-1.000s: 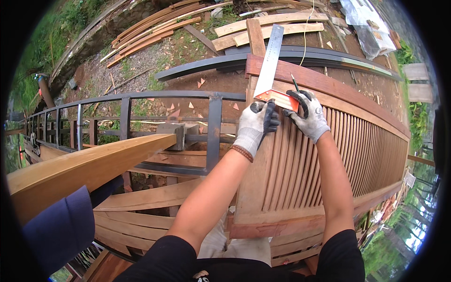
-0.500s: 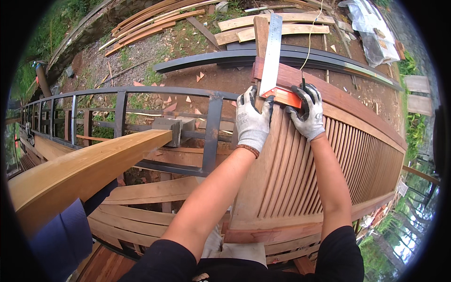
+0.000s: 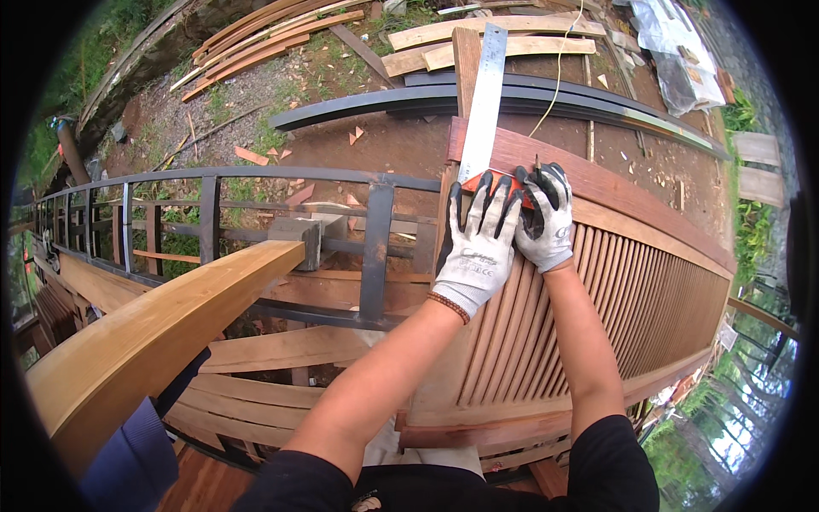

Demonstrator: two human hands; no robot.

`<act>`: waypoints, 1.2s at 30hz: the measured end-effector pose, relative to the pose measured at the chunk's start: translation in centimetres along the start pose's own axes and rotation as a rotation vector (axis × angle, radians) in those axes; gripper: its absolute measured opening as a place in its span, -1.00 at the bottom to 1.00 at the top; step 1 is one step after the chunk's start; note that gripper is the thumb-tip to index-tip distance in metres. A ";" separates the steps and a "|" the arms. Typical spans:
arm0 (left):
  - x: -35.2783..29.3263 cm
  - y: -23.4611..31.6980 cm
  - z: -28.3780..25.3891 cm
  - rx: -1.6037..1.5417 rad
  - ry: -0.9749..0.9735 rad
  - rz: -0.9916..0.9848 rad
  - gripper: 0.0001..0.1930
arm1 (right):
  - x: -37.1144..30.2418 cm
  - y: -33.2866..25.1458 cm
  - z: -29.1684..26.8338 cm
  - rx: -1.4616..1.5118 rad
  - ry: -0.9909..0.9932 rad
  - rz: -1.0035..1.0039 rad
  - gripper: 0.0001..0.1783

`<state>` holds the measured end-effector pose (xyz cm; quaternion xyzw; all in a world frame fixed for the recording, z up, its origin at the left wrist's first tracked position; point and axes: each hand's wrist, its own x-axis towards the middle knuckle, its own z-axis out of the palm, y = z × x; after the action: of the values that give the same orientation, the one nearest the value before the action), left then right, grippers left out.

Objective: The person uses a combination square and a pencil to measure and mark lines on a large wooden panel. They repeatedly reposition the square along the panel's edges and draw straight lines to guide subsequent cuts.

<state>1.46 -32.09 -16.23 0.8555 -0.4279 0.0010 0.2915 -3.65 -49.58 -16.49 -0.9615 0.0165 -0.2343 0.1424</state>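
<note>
Your left hand (image 3: 480,241) presses spread fingers on the square (image 3: 484,102) at the panel (image 3: 546,341) top edge; your right hand (image 3: 544,218) pinches a pencil (image 3: 537,162) beside it.

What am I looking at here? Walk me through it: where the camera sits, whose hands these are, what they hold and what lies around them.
The picture comes from a wide fisheye camera worn on a person's head, looking down, so straight edges bend near the rim. The two forearms rising from the bottom are that person's own.

Both hands wear grey work gloves with dark fingertips. The left hand lies flat, pressing down a metal square ruler with an orange base. The right hand sits beside it, holding what looks like a pencil against the ruler's edge.

They rest on a reddish slatted wooden panel. To the left stand a dark metal railing and a pale wooden beam. Beyond lie loose planks on bare ground.
</note>
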 end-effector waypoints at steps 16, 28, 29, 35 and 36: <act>1.7 0.4 2.0 0.028 0.029 -0.217 -0.49 | 0.4 -0.5 -0.4 0.050 0.012 0.102 -0.25; 1.9 0.7 2.1 0.014 0.123 -0.254 -0.62 | 0.7 -0.2 -0.7 0.073 -0.025 0.030 -0.30; 1.9 0.7 2.1 0.008 0.107 -0.254 -0.62 | 0.6 -0.1 -0.6 0.076 -0.023 0.019 -0.30; 1.9 0.8 1.9 -0.010 0.081 -0.274 -0.60 | 0.7 -0.3 -0.8 0.085 -0.047 0.017 -0.34; 1.9 0.8 1.8 -0.014 0.085 -0.275 -0.60 | 0.7 -0.3 -0.8 0.087 -0.046 0.015 -0.35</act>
<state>1.68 -34.78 -16.88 0.9032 -0.2942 -0.0058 0.3125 -3.36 -49.60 -15.41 -0.9594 0.0100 -0.2116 0.1861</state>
